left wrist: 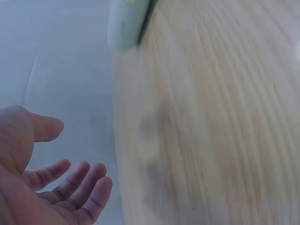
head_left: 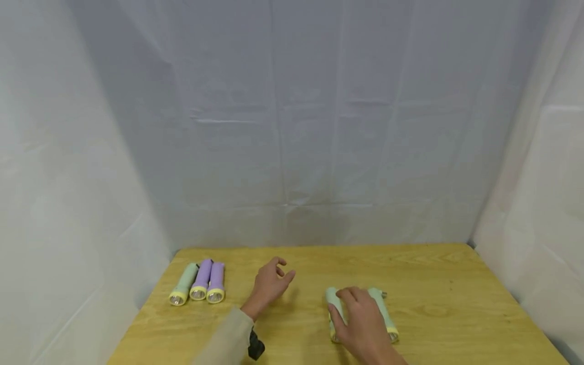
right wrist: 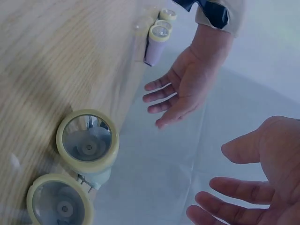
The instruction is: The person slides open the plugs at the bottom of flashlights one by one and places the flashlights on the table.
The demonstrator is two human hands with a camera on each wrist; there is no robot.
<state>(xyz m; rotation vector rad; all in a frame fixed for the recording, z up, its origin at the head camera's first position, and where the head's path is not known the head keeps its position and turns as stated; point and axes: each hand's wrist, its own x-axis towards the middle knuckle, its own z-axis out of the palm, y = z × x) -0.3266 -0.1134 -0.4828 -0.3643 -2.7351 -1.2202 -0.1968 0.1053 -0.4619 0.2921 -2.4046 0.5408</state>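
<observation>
- Right hand (head_left: pixel 364 319): fingers loose, grip empty; above the near right of the table (head_left: pixel 438 289), between green flashlight (head_left: pixel 334 298) on its left and second green flashlight (head_left: pixel 379 301) on its right. Lenses face near.
- Left hand (head_left: pixel 270 284): relaxed, holding nothing, over mid-table.
- Far left: third green flashlight (head_left: pixel 186 279), purple flashlight (head_left: pixel 203 276), another purple flashlight (head_left: pixel 216 279), side by side.
</observation>
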